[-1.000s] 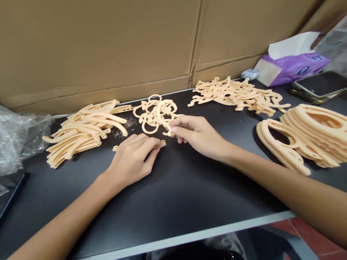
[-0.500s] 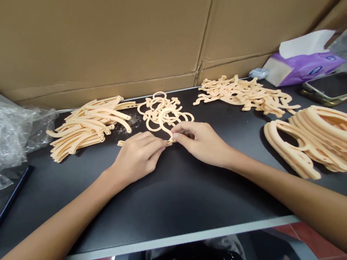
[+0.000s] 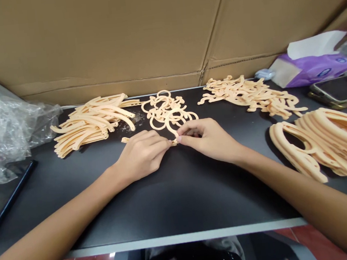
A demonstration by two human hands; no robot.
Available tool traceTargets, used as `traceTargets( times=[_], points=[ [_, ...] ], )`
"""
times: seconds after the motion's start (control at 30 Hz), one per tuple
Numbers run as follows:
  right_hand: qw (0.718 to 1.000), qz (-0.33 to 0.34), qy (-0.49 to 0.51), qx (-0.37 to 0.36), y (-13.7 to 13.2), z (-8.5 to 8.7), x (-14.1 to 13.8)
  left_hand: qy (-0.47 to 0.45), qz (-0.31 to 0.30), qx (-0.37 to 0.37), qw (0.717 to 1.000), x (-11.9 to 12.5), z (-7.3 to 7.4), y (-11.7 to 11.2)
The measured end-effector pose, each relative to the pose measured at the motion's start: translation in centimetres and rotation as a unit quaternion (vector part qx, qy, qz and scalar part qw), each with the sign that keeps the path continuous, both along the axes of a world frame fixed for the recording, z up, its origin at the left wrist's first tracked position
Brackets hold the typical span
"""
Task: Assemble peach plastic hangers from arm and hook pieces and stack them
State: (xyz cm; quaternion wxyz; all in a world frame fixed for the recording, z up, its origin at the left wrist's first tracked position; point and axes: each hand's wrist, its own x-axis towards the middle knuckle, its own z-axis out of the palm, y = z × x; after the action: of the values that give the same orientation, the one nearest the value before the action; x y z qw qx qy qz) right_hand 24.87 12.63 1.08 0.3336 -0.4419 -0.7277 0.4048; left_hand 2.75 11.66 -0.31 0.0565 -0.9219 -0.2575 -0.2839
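My left hand (image 3: 146, 154) is closed on a long pale strip, whose tip (image 3: 125, 140) sticks out to the left past the knuckles; most of it is hidden under the fingers. Between thumb and index finger, my right hand (image 3: 211, 139) pinches the lower end of a pale hook-shaped piece (image 3: 168, 124), its curve standing up and away from me. The two pieces meet at my fingertips, where the joint is too small to make out. Just behind lies a heap of similar curled pieces (image 3: 156, 113).
On the black table (image 3: 183, 199) are a pile of long curved strips (image 3: 93, 118), small wavy pieces (image 3: 250, 93) and stacked large panels (image 3: 332, 142). A phone (image 3: 343, 88), purple tissue pack (image 3: 318, 67), bubble wrap (image 3: 6, 131) and dark flat device (image 3: 9, 192) sit at the sides. Cardboard (image 3: 104, 38) stands behind.
The view has swung slightly, so everything appears a little further right. Both hands keep their hold on the pieces, and the fingertips stay close together.
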Motion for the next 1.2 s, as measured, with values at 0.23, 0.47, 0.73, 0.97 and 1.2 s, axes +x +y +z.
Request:
traceTargets(
  times=[0.23,0.47,0.73,0.97,1.2],
  points=[
    [0.998,-0.002,0.046,-0.036,0.04,0.01,-0.17,-0.008,-0.003,0.014,1.0,0.14,0.09,-0.09],
    [0.995,-0.005,0.071,-0.065,0.12,-0.14,-0.29,-0.007,0.009,0.005,1.0,0.26,0.18,-0.17],
    [0.986,-0.021,0.149,-0.072,0.13,0.18,-0.42,-0.005,0.004,-0.005,1.0,0.24,0.27,-0.16],
    [0.979,-0.023,0.188,-0.072,0.14,-0.22,-0.37,-0.016,-0.002,0.002,1.0,0.27,0.14,-0.17],
    [0.987,-0.045,0.155,0.013,0.05,-0.75,-0.37,-0.014,-0.002,0.008,1.0,0.25,0.06,-0.16]
  ],
)
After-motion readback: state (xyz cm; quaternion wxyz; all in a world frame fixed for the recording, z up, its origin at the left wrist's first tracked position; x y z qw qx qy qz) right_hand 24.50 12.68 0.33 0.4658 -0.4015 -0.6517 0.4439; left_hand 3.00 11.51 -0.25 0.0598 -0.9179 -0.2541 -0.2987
